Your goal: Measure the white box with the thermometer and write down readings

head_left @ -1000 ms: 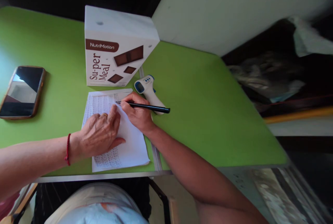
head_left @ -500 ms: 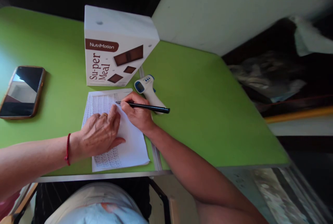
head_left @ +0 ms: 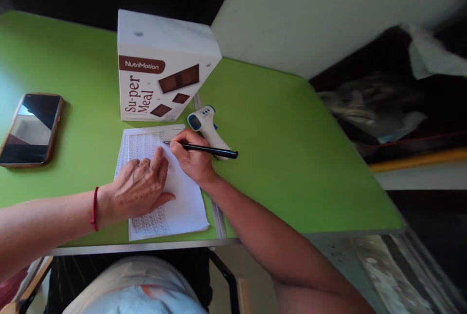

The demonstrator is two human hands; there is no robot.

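Note:
A sheet of white paper, covered on its left part with rows of handwriting, lies near the table's front edge. My left hand rests on it with the fingers stretched out, palm down, holding nothing. A black pen is pinched in my right hand, its tip touching or just above the paper close to my left index finger. The writing under my left hand is hidden. Behind my right hand lies a white and blue infrared thermometer, partly covered by the hand and pen.
A white NutriMotion box stands upright behind the paper. To the left a phone in a brown case lies on the green table. A metal seam crosses the tabletop. Beyond the right edge are blurred shelves holding crumpled bags.
The pen tip has shifted very slightly; both hands hold nearly the same pose. The whole view has moved a little.

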